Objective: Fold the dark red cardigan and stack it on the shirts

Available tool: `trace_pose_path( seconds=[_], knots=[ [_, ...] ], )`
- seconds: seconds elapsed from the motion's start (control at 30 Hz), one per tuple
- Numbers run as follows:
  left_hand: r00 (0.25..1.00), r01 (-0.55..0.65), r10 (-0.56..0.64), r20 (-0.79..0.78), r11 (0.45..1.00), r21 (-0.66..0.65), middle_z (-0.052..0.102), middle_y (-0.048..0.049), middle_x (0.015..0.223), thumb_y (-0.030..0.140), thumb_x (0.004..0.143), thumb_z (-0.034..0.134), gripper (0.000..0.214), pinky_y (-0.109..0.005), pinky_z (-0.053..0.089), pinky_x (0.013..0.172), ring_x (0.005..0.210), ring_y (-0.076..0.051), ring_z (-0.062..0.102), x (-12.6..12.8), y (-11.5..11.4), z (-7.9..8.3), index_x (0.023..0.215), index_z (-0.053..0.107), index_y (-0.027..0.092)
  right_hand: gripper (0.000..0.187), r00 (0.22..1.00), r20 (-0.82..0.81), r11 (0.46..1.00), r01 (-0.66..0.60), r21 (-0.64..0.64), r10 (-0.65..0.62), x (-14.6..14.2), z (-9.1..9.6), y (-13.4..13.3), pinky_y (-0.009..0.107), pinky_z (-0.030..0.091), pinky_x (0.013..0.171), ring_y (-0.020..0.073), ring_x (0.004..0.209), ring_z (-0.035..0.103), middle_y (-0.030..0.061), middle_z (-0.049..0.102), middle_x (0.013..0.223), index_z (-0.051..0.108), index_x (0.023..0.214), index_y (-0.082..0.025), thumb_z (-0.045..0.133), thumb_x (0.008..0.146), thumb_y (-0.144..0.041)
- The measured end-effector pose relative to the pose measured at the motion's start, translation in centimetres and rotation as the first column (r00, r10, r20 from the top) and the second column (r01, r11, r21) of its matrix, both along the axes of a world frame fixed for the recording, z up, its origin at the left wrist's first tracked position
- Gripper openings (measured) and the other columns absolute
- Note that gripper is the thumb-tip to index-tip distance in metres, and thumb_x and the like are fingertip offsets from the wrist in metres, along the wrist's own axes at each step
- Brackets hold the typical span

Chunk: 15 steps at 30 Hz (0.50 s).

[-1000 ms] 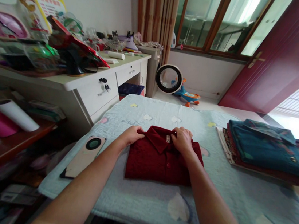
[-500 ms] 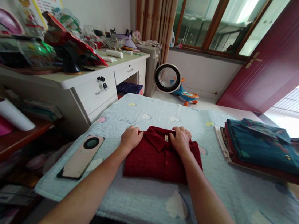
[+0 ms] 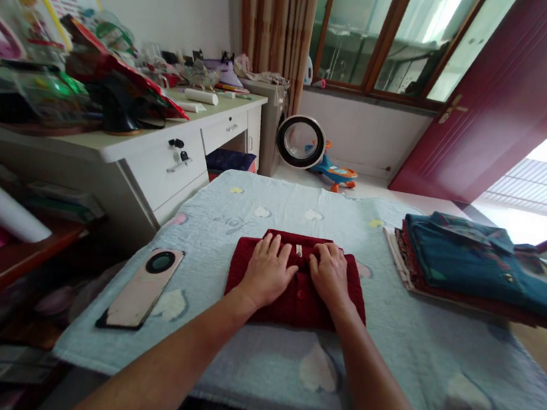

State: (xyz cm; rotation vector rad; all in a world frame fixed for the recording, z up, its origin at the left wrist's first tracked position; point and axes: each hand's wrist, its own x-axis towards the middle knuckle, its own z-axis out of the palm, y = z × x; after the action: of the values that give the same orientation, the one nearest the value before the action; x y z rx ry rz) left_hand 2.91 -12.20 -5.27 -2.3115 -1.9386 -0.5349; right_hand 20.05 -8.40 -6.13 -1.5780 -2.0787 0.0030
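A dark red shirt [image 3: 299, 306], folded into a rectangle with its collar at the far side, lies on the light blue cloth [image 3: 273, 360]. My left hand [image 3: 269, 268] rests on the left part of the shirt near the collar, its fingers stretched forward. On the right side of the collar lies my right hand [image 3: 329, 269], fingers extended and slightly bent against the fabric. Between the two hands a small white label and a button show. Neither hand grasps the shirt; both press on top of it.
A phone [image 3: 144, 289] lies camera side up to the left. Folded clothes [image 3: 482, 266], a blue garment on top, are stacked at the right. Beyond stand a white desk [image 3: 157, 169] with cluttered items, a washing machine with its round door [image 3: 300, 143] open, and a red door [image 3: 475, 90].
My left hand has moved from the shirt's far left corner rightward onto its left front, fingers now spread flat. My right hand stays by the collar. The view has shifted slightly.
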Motion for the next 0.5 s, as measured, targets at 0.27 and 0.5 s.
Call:
trace_pose_path(
  seconds=[0.27, 0.5],
  knots=[
    [0.998, -0.055, 0.052, -0.018, 0.964, -0.261, 0.017, -0.0133, 0.162, 0.066, 0.089, 0.039, 0.073, -0.073, 0.013, 0.109, 0.149, -0.038, 0.004, 0.3, 0.2, -3.3, 0.151, 0.033, 0.027, 0.051, 0.983, 0.164, 0.971, -0.047, -0.234, 0.087, 0.2, -2.3, 1.1, 0.052, 0.014, 0.116, 0.0268, 0.147, 0.019, 0.0096, 0.028, 0.159, 0.040, 0.147, -0.018, 0.032, 0.099, -0.033],
    [0.999, -0.037, 0.042, 0.014, 0.957, -0.287, 0.013, -0.0141, 0.163, 0.065, 0.089, 0.041, 0.075, -0.074, 0.008, 0.109, 0.149, -0.039, 0.001, 0.5, 0.3, -3.4, 0.152, 0.032, 0.025, 0.054, 0.978, 0.165, 0.944, -0.066, -0.324, 0.125, 0.3, -2.9, 1.7, 0.055, 0.009, 0.118, 0.0252, 0.149, 0.013, 0.0063, 0.022, 0.161, 0.034, 0.151, -0.019, 0.029, 0.098, -0.032]
  ],
)
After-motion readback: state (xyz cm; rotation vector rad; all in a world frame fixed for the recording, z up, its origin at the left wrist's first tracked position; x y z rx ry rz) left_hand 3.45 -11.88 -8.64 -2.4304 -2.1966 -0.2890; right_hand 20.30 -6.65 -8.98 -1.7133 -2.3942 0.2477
